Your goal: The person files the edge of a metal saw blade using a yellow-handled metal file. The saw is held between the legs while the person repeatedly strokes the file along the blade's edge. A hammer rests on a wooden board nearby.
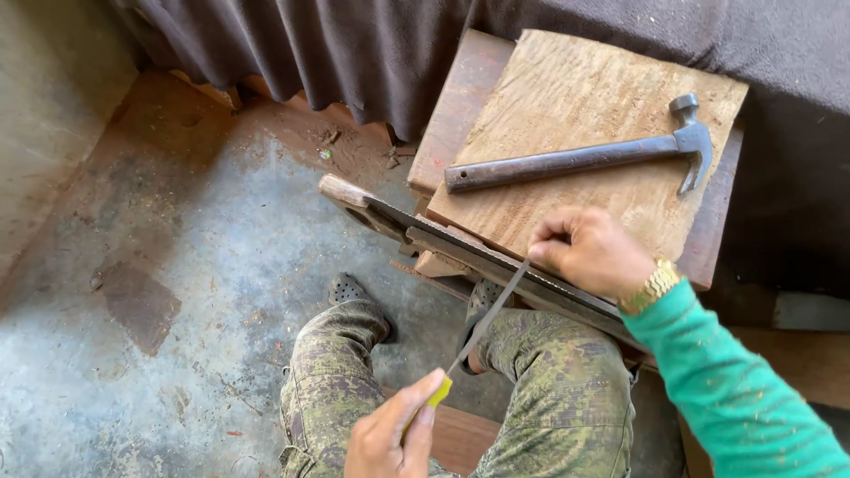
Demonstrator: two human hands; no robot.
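1. A dark curtain [354,44] hangs across the top of the scene, covering whatever is behind it and draping over the far edge of the bench.
2. The concrete floor [159,292] is dusty and stained, with a dark patch to the left and wood scraps near the curtain's hem.
3. The low wooden bench [460,97] carries a pale, rough board [584,97] that covers most of its top.
4. The person's legs, in camouflage trousers [549,389], sit just below the near edge; one dark shoe [347,289] shows beside the knee.
5. A steel claw hammer [584,159] lies across the board, its head toward the far right corner, untouched.
6. A long dark metal bar with a wooden end [460,252] lies along the bench's near edge, jutting past the near left corner.
7. The right hand [589,252], green sleeve and gold watch, is closed on the tip of a thin file [487,314] and presses onto the bar.
8. The left hand [390,434] is clamped on the file's yellow handle, mostly hiding it; the file slants across the bar.
9. No labels or packages are legible anywhere.
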